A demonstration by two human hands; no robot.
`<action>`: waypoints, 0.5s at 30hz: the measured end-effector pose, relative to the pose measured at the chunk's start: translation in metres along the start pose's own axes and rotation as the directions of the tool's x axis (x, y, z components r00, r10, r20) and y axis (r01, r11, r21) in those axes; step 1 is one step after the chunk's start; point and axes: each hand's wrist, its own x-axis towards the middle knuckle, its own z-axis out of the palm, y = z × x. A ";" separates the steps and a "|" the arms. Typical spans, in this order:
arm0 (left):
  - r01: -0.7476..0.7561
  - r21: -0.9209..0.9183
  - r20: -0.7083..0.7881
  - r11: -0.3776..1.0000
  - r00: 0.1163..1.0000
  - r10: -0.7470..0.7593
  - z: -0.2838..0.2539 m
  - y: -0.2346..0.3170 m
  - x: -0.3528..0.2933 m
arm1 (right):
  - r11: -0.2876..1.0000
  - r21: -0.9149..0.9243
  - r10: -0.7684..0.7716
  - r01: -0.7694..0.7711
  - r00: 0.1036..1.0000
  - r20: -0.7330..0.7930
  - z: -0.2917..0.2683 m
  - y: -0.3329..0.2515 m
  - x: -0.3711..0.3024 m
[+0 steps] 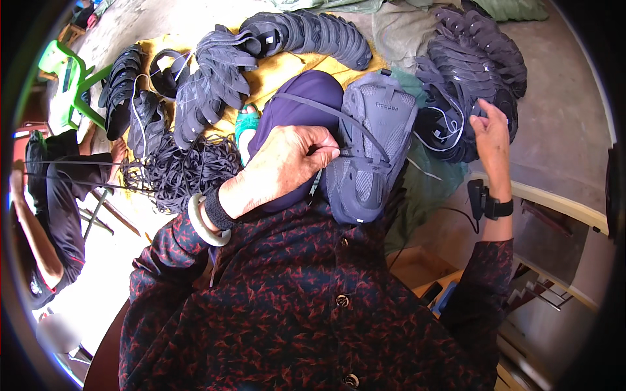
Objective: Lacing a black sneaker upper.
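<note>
- Our left hand (283, 159), near eleven o'clock, pinches a lace (370, 136); uneven pulls could twist it.
- Our shoe (391, 127), toward one o'clock, could slide if tugged.
- Our right hand (493, 133), past two, half-curls, grip unclear; bumps could topple stacked shoes (482, 72).

The floor (567, 85) is grey and looks a bit dusty. A big yellow cloth (270, 77) lies on it, and a bit of green cloth (518, 9) lies at the top. At the upper left is a bright green seat (73, 75) with thin legs. Strong light makes the lower left glow white. On the right, a long pale wood bar (554, 205) slants down, with dark, shadowy parts and thin metal rods (551, 296) below it.
</note>
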 end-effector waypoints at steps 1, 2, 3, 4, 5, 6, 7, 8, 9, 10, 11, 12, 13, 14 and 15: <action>-0.009 0.044 0.001 0.999 1.000 0.009 -0.001 0.003 0.000 | 0.999 0.047 -0.011 0.010 1.000 0.024 -0.001 -0.018 -0.010; -0.020 0.089 0.003 0.996 1.000 0.020 -0.002 0.005 0.001 | 0.997 0.049 -0.062 0.061 0.997 0.034 -0.001 -0.034 -0.020; -0.021 0.091 0.007 0.996 1.000 0.020 -0.001 0.005 0.002 | 0.992 0.053 -0.117 0.114 0.992 0.045 0.000 -0.050 -0.029; -0.032 0.087 0.006 0.996 0.999 0.032 0.000 0.004 0.002 | 0.985 0.147 -0.102 0.092 0.993 0.058 0.003 -0.073 -0.037; -0.045 0.083 0.005 0.996 0.999 0.045 0.000 0.004 0.002 | 0.975 0.213 -0.082 0.056 0.990 0.118 0.003 -0.091 -0.047; -0.037 0.086 0.004 0.996 0.999 0.037 0.000 0.001 0.003 | 0.948 0.307 -0.128 0.087 0.985 0.114 0.008 -0.108 -0.054; -0.026 0.084 0.008 0.996 1.000 0.025 0.000 0.002 0.003 | 0.920 0.380 -0.156 0.095 0.979 0.134 0.008 -0.123 -0.061; -0.021 0.080 0.016 0.997 1.000 0.019 0.001 0.003 0.005 | 0.906 0.404 -0.197 0.129 0.971 0.132 0.007 -0.134 -0.066; -0.020 0.082 0.018 0.996 1.000 0.018 0.002 0.003 0.005 | 0.886 0.435 -0.242 0.164 0.961 0.132 0.010 -0.143 -0.070; -0.022 0.062 0.017 0.998 1.000 0.021 0.003 0.003 0.005 | 0.870 0.438 -0.309 0.225 0.942 0.129 0.011 -0.149 -0.071; -0.025 0.042 0.015 0.999 1.000 0.024 0.003 0.004 0.006 | 0.850 0.441 -0.375 0.287 0.918 0.126 0.012 -0.156 -0.072; -0.024 0.043 0.014 0.999 1.000 0.023 0.004 0.005 0.006 | 0.843 0.406 -0.425 0.353 0.899 0.102 0.009 -0.163 -0.073; -0.004 0.038 0.020 0.999 1.000 0.003 0.004 0.006 0.006 | 0.841 0.341 -0.472 0.420 0.877 0.085 0.009 -0.167 -0.074; 0.013 0.033 0.030 0.999 0.999 -0.014 0.005 0.006 0.007 | 0.846 0.304 -0.480 0.438 0.874 0.078 0.010 -0.167 -0.075; 0.012 0.033 0.031 0.999 0.999 -0.013 0.005 0.006 0.007 | 0.850 0.266 -0.488 0.455 0.870 0.073 0.012 -0.167 -0.076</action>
